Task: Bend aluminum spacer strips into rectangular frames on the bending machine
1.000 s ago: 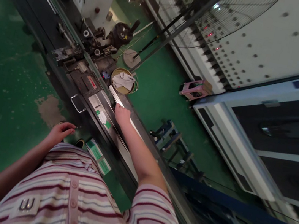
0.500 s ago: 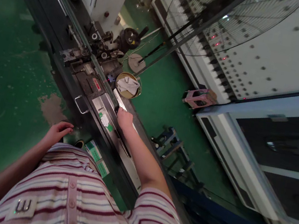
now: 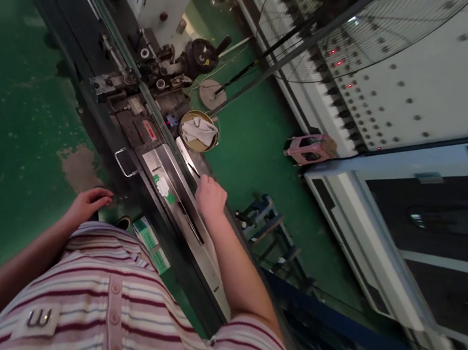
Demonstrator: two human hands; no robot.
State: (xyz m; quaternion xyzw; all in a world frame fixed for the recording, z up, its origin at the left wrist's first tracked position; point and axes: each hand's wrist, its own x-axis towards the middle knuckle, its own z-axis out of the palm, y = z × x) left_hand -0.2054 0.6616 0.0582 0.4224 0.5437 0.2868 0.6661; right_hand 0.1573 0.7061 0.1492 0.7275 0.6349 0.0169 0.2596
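My right hand (image 3: 210, 198) is closed, knuckles up, over the far side of the long metal rail (image 3: 179, 174) of a machine. Just ahead of its fingers a narrow silvery strip with a dark end (image 3: 188, 158) lies along the rail. Whether my fingers grip that strip is hidden. A slim dark bar (image 3: 190, 223) lies in the rail's slot, nearer to my body. My left hand (image 3: 90, 204) hangs before my waist, fingers loosely extended and thumb apart, holding nothing. Beyond it, a wire handle (image 3: 126, 163) sticks out from the machine's near side.
Rollers and a black handwheel (image 3: 203, 57) are mounted farther along the machine. A bucket with a white cloth (image 3: 199, 131) stands beyond the rail. Around it are a large fan (image 3: 335, 12), a pink stool (image 3: 311, 149) and a blue metal frame (image 3: 273, 224). Green-and-white boxes (image 3: 151, 245) sit below.
My right hand has moved right along the far side of the rail, off the dark slot, uncovering more of the silvery strip. My left hand has hardly moved.
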